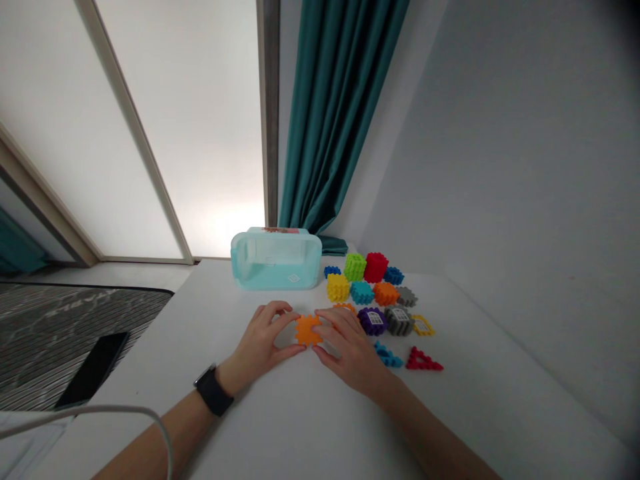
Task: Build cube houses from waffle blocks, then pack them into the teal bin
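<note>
An orange toothed block (307,330) rests on the white table (300,413), pinched between both of my hands. My left hand (263,343) grips its left side with thumb and fingers; a dark watch (213,391) is on that wrist. My right hand (347,347) closes on its right side. Just right of my right hand lie a purple block (373,321) and a grey block (399,321). A flat blue piece (388,355) and a red triangle frame (423,361) lie near my right wrist.
A pale teal plastic box (276,260) lies on its side behind my hands. Several coloured blocks cluster to its right: yellow (338,287), green (355,267), red (375,267), teal (361,292), orange (385,293). A black phone (93,377) lies off the table at left. A white cable (100,413) crosses my left forearm.
</note>
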{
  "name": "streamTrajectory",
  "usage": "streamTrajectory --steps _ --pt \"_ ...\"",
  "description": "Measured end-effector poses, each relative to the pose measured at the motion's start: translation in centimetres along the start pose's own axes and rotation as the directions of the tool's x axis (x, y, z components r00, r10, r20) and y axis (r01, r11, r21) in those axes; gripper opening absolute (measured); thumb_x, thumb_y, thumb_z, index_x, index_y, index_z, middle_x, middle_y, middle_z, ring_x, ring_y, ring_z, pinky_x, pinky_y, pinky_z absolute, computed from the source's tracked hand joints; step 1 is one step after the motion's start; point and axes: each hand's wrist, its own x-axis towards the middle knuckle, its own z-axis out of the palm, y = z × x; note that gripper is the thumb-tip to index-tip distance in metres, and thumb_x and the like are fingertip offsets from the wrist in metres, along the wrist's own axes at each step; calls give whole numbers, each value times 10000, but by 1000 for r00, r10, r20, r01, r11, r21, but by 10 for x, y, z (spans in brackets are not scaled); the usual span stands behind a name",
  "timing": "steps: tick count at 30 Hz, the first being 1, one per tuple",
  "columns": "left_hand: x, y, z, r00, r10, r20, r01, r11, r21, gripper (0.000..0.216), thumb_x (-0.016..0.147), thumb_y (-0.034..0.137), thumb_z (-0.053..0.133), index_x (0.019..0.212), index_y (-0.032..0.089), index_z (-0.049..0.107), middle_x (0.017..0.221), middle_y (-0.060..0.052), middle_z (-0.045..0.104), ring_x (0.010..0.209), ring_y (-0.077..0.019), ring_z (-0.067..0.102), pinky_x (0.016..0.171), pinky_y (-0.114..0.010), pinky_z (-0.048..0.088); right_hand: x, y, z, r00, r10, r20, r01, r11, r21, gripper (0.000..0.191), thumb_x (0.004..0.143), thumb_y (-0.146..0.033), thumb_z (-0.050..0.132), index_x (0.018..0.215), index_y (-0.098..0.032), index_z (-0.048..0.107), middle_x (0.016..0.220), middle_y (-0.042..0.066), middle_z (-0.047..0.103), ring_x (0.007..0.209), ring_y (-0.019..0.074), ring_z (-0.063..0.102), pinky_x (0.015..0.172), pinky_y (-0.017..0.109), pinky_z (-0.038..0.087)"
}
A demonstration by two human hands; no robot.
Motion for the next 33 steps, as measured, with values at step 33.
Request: streamTrajectory --steps 33 --pt "81 31 64 994 100 44 -97 993 -64 232 953 261 545 1171 206 601 1124 -100 641 1040 -248 608 895 -402 495 -27 107 -80 970 244 8 -244 970 13 232 923 -238 614 1154 -245 640 1299 107 667 1235 264 588 1071 538 449"
